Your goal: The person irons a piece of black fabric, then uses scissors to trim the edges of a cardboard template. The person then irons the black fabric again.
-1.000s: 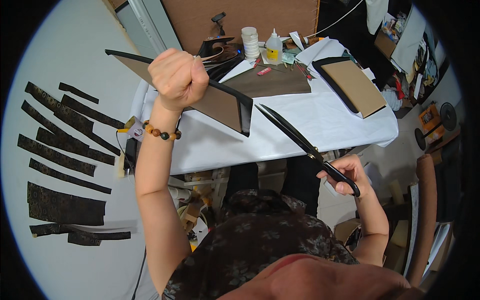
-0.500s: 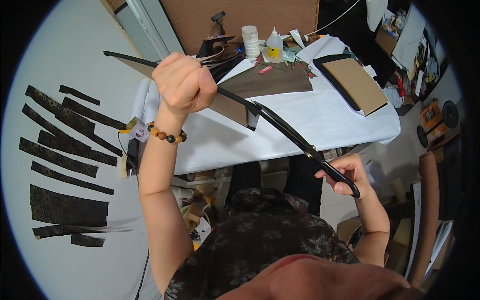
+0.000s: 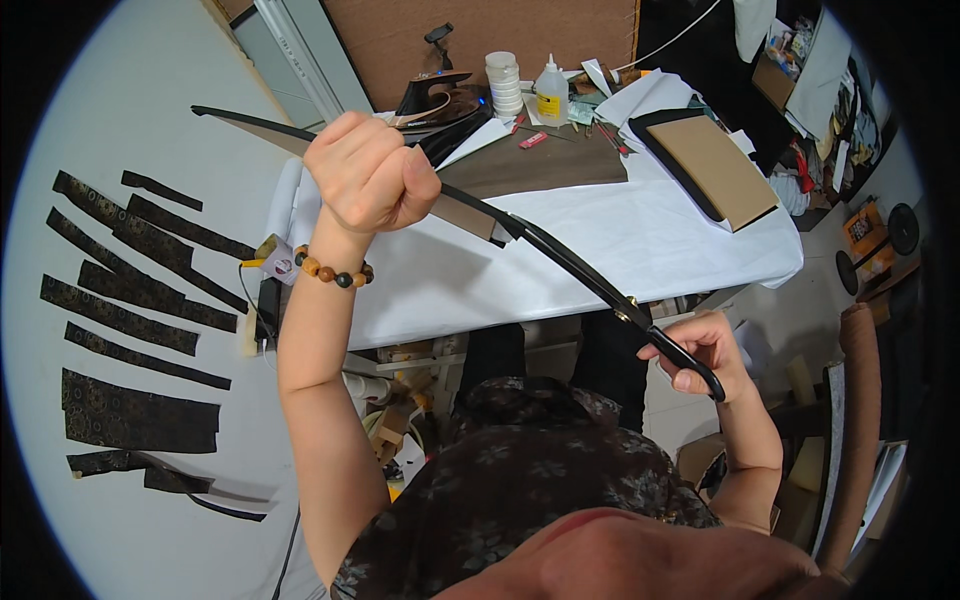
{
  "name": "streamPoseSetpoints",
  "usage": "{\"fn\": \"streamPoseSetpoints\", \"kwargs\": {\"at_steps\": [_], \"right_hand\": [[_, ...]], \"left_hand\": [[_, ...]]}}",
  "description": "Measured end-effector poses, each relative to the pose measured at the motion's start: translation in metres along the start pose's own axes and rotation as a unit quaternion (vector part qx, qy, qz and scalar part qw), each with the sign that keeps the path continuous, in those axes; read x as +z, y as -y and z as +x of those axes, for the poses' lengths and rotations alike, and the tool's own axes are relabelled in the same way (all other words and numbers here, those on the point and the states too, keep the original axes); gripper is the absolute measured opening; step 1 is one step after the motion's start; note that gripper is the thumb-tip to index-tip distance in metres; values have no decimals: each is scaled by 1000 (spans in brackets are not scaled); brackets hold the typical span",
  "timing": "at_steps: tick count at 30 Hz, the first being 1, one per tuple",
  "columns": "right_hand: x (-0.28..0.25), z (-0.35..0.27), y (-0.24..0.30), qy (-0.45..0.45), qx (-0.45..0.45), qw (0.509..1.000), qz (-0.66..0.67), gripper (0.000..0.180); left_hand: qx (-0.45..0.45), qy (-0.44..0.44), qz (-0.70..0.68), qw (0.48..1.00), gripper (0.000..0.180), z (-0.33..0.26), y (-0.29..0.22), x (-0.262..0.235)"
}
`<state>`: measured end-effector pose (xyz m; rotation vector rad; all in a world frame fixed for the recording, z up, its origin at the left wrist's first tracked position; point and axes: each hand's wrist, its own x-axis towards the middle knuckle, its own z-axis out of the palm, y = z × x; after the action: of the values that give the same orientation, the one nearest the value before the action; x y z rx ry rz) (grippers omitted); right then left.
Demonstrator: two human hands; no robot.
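My left hand (image 3: 368, 172) is raised above the table's near left corner and clenched on a stiff brown sheet with a black edge (image 3: 265, 131), held nearly edge-on. A bead bracelet (image 3: 330, 271) circles that wrist. My right hand (image 3: 705, 352) grips the black handles of long scissors (image 3: 590, 282) low at the right. The blades reach up-left and meet the sheet's near end beside my left hand.
A white-covered table (image 3: 610, 240) carries a brown board on a black tray (image 3: 712, 168), a dark brown sheet (image 3: 540, 165), a glue bottle (image 3: 551, 93) and a tape stack (image 3: 504, 83). Several dark patterned strips (image 3: 125, 315) lie on the floor at left. Boxes clutter the right.
My left hand has tipped the sheet from a broad tilted face to nearly edge-on and lifted it. The scissor blades have slid up-left onto its near end.
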<state>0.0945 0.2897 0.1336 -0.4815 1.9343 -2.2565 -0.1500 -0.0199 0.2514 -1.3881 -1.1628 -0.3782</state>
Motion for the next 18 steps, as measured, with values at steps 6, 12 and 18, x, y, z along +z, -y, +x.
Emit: {"fn": "streamPoseSetpoints", "kwargs": {"at_steps": [6,12,18], "right_hand": [[2,0,2,3,19,999,32,37],[-4,-6,2,-15,34,999,18,41],[-16,34,21,-106,-44,993,-28,36]], "left_hand": [[1,0,6,1000,28,2,-2,-4],[1,-8,6,1000,27,1,-2,-7],[-2,39,-60,997,27,8,-9,12]]}}
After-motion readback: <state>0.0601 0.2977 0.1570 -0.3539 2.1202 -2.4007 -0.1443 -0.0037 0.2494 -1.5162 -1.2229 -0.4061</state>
